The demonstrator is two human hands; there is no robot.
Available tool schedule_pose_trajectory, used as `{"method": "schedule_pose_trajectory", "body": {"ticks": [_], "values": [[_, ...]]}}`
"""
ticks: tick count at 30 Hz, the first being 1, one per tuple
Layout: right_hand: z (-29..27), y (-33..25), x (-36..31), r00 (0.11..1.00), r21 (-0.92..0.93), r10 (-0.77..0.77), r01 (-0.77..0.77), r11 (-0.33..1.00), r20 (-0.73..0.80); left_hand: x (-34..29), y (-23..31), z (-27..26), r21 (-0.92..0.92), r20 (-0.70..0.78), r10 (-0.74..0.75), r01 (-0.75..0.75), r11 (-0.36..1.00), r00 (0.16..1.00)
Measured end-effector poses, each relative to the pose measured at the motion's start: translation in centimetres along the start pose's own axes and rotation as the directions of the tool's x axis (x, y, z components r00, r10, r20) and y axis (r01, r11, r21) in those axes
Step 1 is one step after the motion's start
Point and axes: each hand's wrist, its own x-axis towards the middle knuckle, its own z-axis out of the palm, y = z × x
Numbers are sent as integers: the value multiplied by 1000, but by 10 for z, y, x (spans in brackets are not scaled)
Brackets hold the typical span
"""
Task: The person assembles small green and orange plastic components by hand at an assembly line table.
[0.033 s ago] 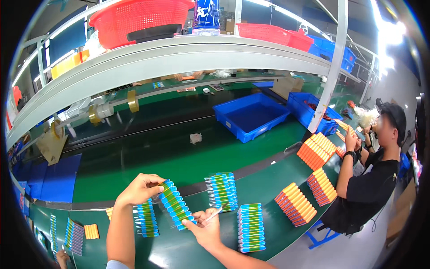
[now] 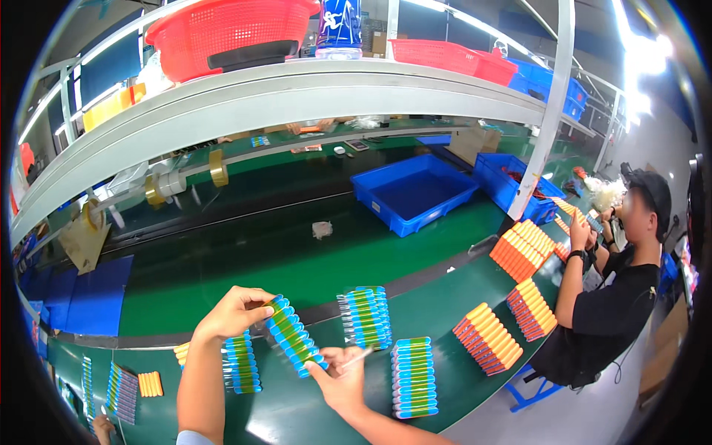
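Note:
A row of slim blue pieces with a yellow-green band across them (image 2: 291, 335) slants between my hands, above the table. My left hand (image 2: 236, 313) pinches its upper end. My right hand (image 2: 343, 380) grips its lower end by thumb and fingers, and a thin pale stick (image 2: 358, 357) juts from those fingers. Similar blue-and-green rows lie around it: one row (image 2: 242, 363) beside my left forearm, a stacked pile (image 2: 368, 317) beyond my right hand, and another pile (image 2: 414, 377) to its right. What the slim pieces are, I cannot make out.
Orange-ended stacks (image 2: 489, 337) lie to the right, near a seated co-worker (image 2: 612, 289). A blue tray (image 2: 414, 194) sits on the green belt (image 2: 245, 285). Overhead runs a shelf (image 2: 297, 93) with red baskets (image 2: 237, 37). Another person's hand (image 2: 104, 428) shows lower left.

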Motion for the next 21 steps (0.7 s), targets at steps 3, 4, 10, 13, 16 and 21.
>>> {"method": "schedule_pose_trajectory", "body": {"ticks": [3, 4, 10, 13, 16, 21], "values": [[1, -20, -5, 884, -591, -466, 360, 722, -31, 29, -10, 8, 54, 36, 12, -14, 998, 999], [-2, -13, -4, 865, -512, -500, 410, 755, -44, 39, -10, 10, 80, 155, 4, -17, 997, 988], [-9, -6, -21, 756, -415, -654, 594, 689, -4, 91, -2, 54, -148, 602, -43, 164, 975, 797], [0, -18, -26, 655, -479, -756, 663, 575, -2, 109, 12, 78, -145, 621, -121, 265, 953, 774], [-10, -8, -29, 733, -475, -674, 627, 617, 92, 147, -36, 104, 103, 523, -50, -5, 995, 851], [-10, -1, -23, 799, -394, -601, 558, 730, 17, 128, -35, 135, 714, 76, 302, -263, 649, 950]]}}
